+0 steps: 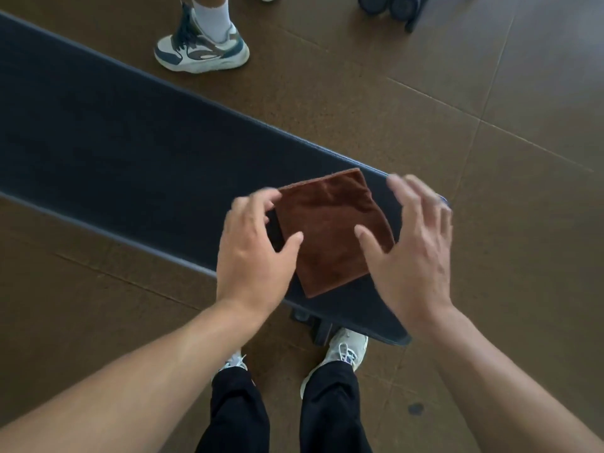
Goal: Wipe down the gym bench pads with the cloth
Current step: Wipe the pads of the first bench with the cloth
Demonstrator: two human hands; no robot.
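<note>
A brown folded cloth (330, 230) lies flat on the near end of the dark blue bench pad (130, 152), which runs from the upper left to the lower right. My left hand (255, 250) hovers at the cloth's left edge with fingers loosely spread, its thumb over the cloth. At the cloth's right edge is my right hand (411, 250), fingers spread and blurred, thumb over the lower right part. Neither hand grips the cloth.
Another person's foot in a white and blue sneaker (202, 47) stands on the brown tiled floor beyond the bench. Dark round equipment (392, 4) sits at the top right. My own shoes (346, 351) and black trousers are below the bench end, by its frame foot (313, 325).
</note>
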